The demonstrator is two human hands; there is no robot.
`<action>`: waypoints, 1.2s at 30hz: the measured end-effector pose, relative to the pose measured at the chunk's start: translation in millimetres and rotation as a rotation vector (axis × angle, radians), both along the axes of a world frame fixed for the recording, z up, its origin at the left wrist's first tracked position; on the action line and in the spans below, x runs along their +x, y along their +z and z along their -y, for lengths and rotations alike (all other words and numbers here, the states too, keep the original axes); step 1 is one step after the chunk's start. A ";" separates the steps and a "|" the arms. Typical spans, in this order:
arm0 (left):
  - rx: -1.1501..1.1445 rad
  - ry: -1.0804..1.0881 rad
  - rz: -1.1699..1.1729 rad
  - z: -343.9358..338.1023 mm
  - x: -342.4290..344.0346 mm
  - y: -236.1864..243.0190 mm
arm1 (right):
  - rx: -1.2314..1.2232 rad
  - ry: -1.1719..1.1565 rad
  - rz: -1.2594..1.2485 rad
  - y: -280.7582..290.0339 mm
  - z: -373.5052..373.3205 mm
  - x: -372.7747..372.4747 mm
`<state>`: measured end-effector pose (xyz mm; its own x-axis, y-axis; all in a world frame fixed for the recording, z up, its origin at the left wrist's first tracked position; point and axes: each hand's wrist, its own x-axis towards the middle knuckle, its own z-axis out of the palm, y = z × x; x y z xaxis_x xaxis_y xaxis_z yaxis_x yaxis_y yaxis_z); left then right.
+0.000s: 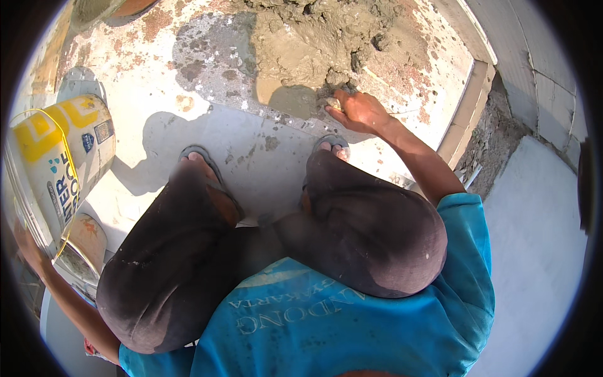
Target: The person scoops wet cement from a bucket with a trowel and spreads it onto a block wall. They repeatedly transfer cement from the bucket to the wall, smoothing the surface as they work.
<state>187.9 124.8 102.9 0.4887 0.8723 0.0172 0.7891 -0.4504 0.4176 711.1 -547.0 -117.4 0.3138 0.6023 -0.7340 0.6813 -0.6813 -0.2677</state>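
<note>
The right hand (359, 111) is pressed, fingers together, against the near edge of the wet mortar pile (317, 41), which is heaped just beyond the fingertips on the concrete floor (220, 75). The left hand (26, 246) is laid on a tipped white-and-yellow bucket (59, 166); its grip can't really be made out.

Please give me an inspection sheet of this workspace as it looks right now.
Surface: pale stained floor, wet in patches.
Job's things: wet mortar pile; bucket, white and yellow, tilted.
Clutter: nothing seen.
Hands: right hand at the mortar's near edge, grip unclear; left hand on the bucket's rim.
Cables: nothing seen.
Surroundings: block wall at right; pale slab below it.
</note>
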 end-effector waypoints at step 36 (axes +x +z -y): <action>-0.072 0.113 0.082 -27.6 -8.5 -10.3 | 0.128 -0.566 0.307 -7.1 14.6 11.4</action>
